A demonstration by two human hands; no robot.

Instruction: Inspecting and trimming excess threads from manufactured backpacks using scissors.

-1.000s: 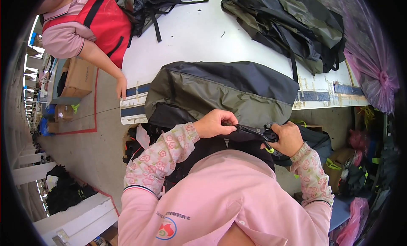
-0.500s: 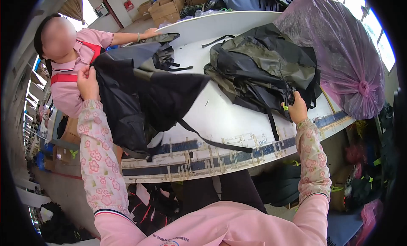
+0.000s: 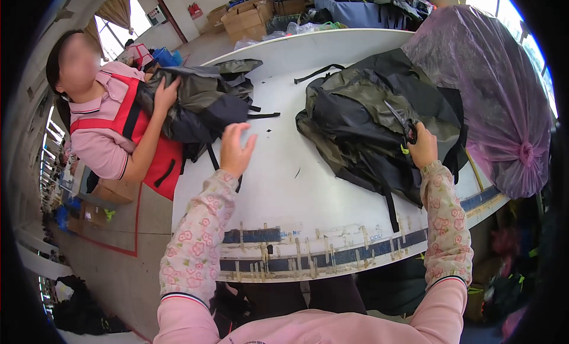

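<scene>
My right hand [image 3: 423, 146] grips a pair of dark-handled scissors [image 3: 396, 114], whose blades point up and left over the bag below. A bit of yellow-green shows by the handles. Beneath lies a black and olive fabric bag [image 3: 349, 101], crumpled, with a black strap hanging toward the table's front edge. My left hand [image 3: 236, 149] is in the air over the left of the table, empty, fingers apart. Just beyond it, a co-worker's hand [image 3: 166, 95] rests on a second black and olive bag [image 3: 204, 95], gathered against the person's red apron.
The white table [image 3: 278, 166] has worn dark tape [image 3: 308, 262] along its front edge and a raised white rim at the back. A big pink plastic sack [image 3: 480, 89] bulges at the right. Cardboard boxes [image 3: 246, 21] stand behind. The co-worker stands at the left end.
My left hand has let go of the black bag at the left and moved right. That bag is now gathered in the co-worker's arms. The scissors stay in my right hand.
</scene>
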